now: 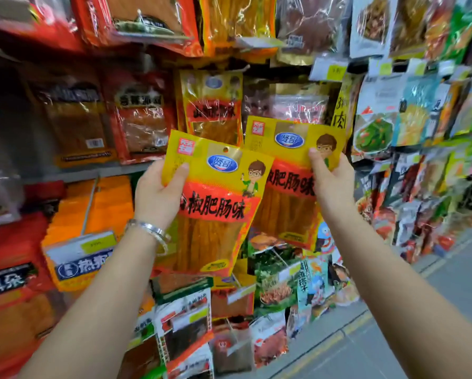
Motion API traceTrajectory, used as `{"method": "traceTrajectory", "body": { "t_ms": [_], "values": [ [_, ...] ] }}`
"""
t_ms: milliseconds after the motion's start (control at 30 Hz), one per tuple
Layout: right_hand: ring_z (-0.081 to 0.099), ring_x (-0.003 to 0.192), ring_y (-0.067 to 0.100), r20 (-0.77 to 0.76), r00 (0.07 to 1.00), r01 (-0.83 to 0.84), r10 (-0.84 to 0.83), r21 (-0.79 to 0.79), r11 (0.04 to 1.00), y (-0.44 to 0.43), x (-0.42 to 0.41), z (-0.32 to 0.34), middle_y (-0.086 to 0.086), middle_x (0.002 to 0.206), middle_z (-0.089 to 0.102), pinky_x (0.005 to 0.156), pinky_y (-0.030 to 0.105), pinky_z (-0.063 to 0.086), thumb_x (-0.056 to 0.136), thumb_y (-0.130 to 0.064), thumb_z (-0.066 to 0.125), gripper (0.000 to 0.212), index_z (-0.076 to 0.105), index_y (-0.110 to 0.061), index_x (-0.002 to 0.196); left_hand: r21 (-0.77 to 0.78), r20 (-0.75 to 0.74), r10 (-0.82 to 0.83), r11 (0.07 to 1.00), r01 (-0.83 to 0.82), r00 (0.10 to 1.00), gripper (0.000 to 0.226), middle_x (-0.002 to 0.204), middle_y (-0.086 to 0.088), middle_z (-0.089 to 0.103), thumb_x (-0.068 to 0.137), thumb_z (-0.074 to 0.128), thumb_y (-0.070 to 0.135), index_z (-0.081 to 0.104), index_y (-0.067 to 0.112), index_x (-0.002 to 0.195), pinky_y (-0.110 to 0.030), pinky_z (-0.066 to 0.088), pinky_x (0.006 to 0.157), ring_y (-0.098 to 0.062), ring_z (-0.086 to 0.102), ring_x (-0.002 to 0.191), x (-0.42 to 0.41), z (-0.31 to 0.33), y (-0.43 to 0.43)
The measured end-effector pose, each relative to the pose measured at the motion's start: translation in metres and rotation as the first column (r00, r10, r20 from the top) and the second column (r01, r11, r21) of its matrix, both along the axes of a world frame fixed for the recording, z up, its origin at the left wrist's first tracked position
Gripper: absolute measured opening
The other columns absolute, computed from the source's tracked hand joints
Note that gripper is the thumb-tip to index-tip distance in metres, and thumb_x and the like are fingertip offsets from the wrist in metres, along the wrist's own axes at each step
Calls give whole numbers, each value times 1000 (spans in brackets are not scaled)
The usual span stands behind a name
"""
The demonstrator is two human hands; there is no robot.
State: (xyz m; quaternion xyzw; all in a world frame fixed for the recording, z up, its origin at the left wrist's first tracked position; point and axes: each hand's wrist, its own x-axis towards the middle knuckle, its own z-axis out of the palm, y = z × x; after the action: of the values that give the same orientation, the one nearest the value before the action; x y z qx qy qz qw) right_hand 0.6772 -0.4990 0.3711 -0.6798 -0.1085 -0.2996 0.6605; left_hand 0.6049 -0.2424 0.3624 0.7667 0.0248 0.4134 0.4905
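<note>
1. In front of the snack rack (73, 175), your left hand (158, 194) pinches a yellow-and-red packet (215, 214) by its upper left edge.
2. Your right hand (332, 184) grips a matching second packet (286, 214), tucked partly behind the first. Both show orange strips through clear windows, with a cartoon boy printed above.

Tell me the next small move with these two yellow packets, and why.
Probably lift the left packet toward the matching packet hanging behind it, to rehang it. Left hand and right hand each grip one; the right packet looks identical.
</note>
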Motion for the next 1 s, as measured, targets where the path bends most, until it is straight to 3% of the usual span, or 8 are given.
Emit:
{"method": "traceTrajectory", "body": {
  "t_ms": [100, 167, 233, 367, 600, 833, 933, 1000],
  "values": [
    [61, 75, -15, 25, 992, -124, 123, 47, 991, 10, 32, 30, -15, 82, 59, 60, 6, 47, 90, -36, 61, 8, 60, -31, 95, -95, 15, -3, 995, 5, 1000, 17, 75, 17, 65, 89, 59, 35, 61, 38, 72, -26, 48, 67, 6, 59, 69, 16, 17, -1],
    [66, 93, 6, -16, 979, -202, 202, -4, 979, 17, 55, 47, -7, 95, 68, 75, 27, 56, 87, -42, 62, 18, 64, -29, 99, -137, 24, 11, 991, -8, 1000, 15, 72, 20, 68, 87, 60, 38, 63, 38, 72, -27, 48, 63, 4, 62, 67, 25, 24, -3],
    [67, 88, 10, -18, 964, -265, 265, -6, 964, 23, 75, 63, -12, 89, 71, 79, 34, 55, 86, -39, 63, 9, 66, -30, 85, -182, 34, 39, 983, -32, 999, 14, 68, 22, 68, 85, 61, 39, 64, 36, 72, -26, 47, 60, 5, 62, 63, 32, 30, -6],
    [68, 69, 1, -8, 898, -438, 439, 55, 897, 37, 108, 93, -17, 72, 72, 58, 18, 51, 83, -34, 65, 9, 66, -26, 82, -248, 62, 81, 967, -64, 995, 15, 64, 17, 68, 80, 61, 38, 67, 37, 67, -30, 50, 61, -3, 63, 61, 42, 39, -10],
    [69, 81, 22, -95, 820, -558, 564, 90, 825, 55, 148, 111, 0, 85, 71, 81, 44, 54, 85, -24, 64, 4, 63, -21, 83, -288, 80, 179, 946, -149, 981, 14, 65, 15, 68, 79, 62, 36, 67, 41, 67, -38, 54, 68, -12, 66, 69, 50, 46, -22],
    [69, 88, 25, -92, 790, -597, 606, 109, 795, 62, 160, 102, 6, 92, 71, 80, 40, 55, 87, -19, 62, 5, 63, -18, 83, -309, 84, 212, 934, -177, 974, 14, 65, 16, 69, 79, 62, 36, 68, 42, 68, -26, 50, 54, -3, 65, 59, 52, 46, -34],
    [66, 76, 10, -89, 791, -607, 606, 18, 795, 70, 164, 104, -1, 86, 68, 67, 21, 53, 94, -23, 53, 9, 62, -19, 92, -327, 60, 244, 921, -212, 968, 13, 61, 16, 66, 76, 61, 40, 67, 42, 64, -34, 52, 62, -3, 62, 57, 56, 49, -35],
    [61, 88, 13, -154, 796, -601, 586, -75, 796, 73, 168, 104, 1, 98, 64, 79, 24, 50, 98, -35, 44, 25, 56, -17, 110, -330, 50, 252, 917, -223, 966, 13, 60, 15, 66, 74, 60, 42, 66, 41, 63, -40, 53, 67, -7, 63, 60, 59, 53, -36]
  ]
}}
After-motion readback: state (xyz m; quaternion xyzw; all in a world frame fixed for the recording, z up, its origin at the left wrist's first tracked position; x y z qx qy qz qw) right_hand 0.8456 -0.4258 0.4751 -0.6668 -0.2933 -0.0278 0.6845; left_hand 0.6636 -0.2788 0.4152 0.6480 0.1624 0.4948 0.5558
